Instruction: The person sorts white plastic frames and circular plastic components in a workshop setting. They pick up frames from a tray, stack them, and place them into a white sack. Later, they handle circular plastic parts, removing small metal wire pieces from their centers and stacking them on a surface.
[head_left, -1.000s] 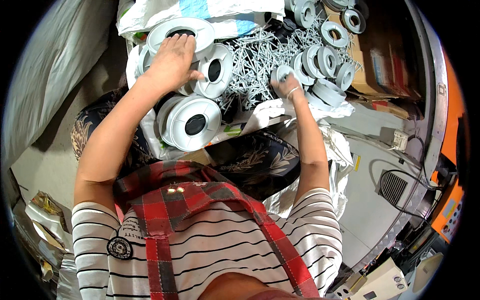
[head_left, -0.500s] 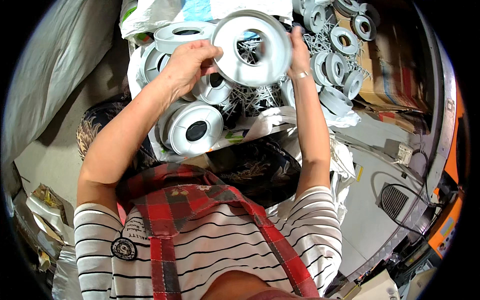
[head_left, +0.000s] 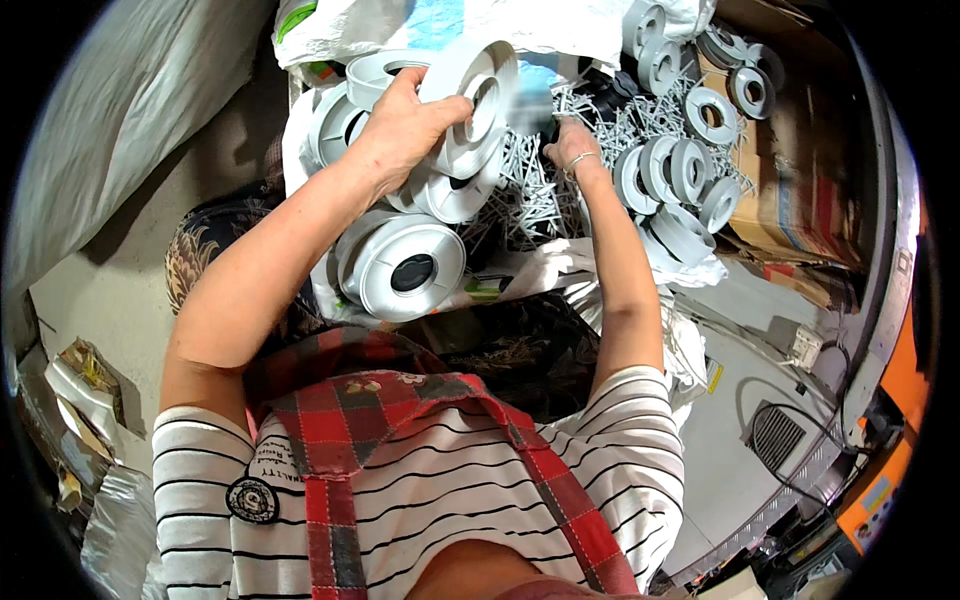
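Cardboard box [head_left: 790, 200] at right holds small grey rings [head_left: 690, 165] lying on a heap of pale sprue pieces [head_left: 530, 190]. Left hand [head_left: 400, 125] clamps a large white ring [head_left: 475, 105], tilted on edge above stacked white rings [head_left: 405, 265]; round, flanged, open centre. Right hand [head_left: 570, 145] is down in the sprue pile, fingers curled, grip unclear. White bags [head_left: 420, 20] lie behind
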